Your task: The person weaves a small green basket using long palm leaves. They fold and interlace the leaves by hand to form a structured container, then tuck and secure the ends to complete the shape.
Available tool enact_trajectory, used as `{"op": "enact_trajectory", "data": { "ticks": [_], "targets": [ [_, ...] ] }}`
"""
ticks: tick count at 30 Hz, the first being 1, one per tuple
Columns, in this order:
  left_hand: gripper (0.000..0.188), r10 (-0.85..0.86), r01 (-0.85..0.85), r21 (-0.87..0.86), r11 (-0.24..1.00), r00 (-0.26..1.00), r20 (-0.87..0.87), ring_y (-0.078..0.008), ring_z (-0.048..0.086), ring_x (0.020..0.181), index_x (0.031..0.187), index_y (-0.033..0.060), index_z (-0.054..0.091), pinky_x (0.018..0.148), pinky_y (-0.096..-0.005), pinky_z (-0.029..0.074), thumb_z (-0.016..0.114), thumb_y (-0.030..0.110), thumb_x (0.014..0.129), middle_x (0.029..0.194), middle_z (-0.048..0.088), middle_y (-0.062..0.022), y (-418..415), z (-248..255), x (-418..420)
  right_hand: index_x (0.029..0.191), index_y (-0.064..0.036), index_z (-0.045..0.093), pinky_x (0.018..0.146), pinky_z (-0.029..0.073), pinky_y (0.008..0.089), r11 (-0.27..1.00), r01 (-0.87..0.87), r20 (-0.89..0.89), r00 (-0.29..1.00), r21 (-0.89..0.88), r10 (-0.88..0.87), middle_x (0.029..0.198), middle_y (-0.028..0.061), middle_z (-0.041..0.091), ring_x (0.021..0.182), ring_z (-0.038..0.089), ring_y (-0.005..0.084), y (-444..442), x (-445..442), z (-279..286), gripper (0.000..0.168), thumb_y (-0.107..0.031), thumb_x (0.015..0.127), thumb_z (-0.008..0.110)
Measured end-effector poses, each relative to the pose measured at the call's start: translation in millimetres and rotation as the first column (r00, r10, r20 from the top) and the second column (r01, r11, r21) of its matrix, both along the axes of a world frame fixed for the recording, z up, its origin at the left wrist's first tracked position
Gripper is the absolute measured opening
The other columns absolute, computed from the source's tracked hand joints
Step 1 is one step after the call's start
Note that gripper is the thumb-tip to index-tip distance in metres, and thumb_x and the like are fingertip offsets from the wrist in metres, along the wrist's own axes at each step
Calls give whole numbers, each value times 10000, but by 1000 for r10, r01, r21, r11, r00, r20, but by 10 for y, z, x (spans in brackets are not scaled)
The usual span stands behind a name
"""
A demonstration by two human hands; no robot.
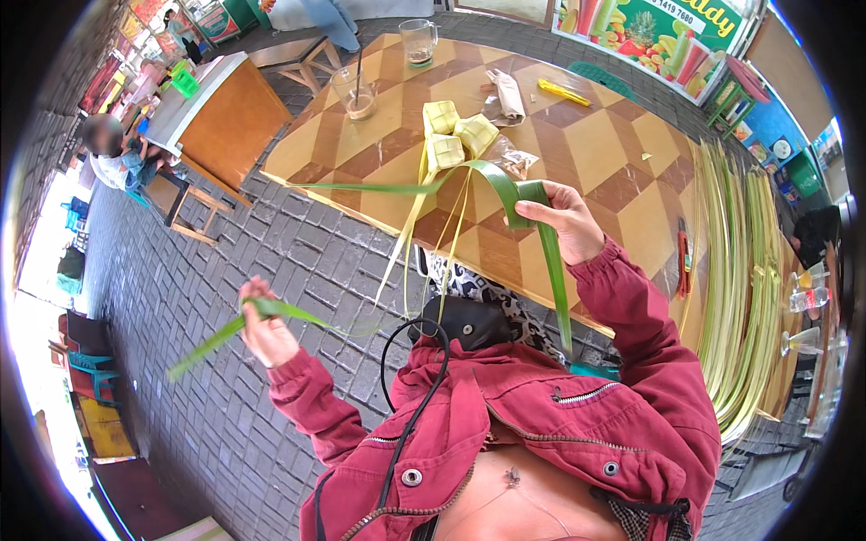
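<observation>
My right hand [565, 220], above the table's near edge, pinches a green palm leaf strip [497, 179] folded into a flat loop. One end of this strip stretches left and another hangs down below my fingers. Off to the left, over the paving, my left hand [267, 328] grips a second length of green leaf [210, 348] with a thin tail trailing right. Whether both lengths belong to one leaf, I cannot tell. Three woven pale-yellow leaf pouches [446, 152] lie together on the table beyond my right hand, their long ends draping over the edge.
The patterned wooden table [595, 145] carries two glass mugs [353, 101], a yellow cutter knife [565, 92], a wrapped paper packet [506, 98] and a red cutter [683, 264]. Long palm strips [737, 291] lie along its right side. A person [111, 155] sits by a wooden counter [230, 125].
</observation>
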State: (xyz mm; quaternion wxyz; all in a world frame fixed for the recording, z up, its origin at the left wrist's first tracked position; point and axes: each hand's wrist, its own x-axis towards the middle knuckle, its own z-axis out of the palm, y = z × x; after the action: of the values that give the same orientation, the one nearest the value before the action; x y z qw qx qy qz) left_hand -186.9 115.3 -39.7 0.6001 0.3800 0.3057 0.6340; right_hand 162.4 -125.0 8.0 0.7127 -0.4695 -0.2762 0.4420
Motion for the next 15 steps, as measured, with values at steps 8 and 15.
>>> {"op": "enact_trajectory", "data": {
  "ticks": [8, 15],
  "targets": [
    [256, -696, 714, 64, 697, 696, -175, -226, 588, 983, 1066, -58, 606, 904, -345, 455, 572, 117, 882, 1089, 600, -179, -1021, 476, 1285, 922, 18, 599, 689, 456, 205, 973, 211, 505, 832, 93, -228, 828, 22, 629, 774, 571, 61, 146, -521, 90, 141, 35, 786, 632],
    [273, -709, 712, 32, 701, 702, -75, -127, 582, 859, 1036, -43, 639, 825, -256, 439, 604, 178, 880, 918, 663, -80, -1323, 621, 1708, 997, 33, 590, 728, 467, 230, 960, 229, 565, 775, 164, -281, 867, 66, 644, 828, 596, 88, -13, -763, 155, 230, 36, 771, 627]
  ]
}}
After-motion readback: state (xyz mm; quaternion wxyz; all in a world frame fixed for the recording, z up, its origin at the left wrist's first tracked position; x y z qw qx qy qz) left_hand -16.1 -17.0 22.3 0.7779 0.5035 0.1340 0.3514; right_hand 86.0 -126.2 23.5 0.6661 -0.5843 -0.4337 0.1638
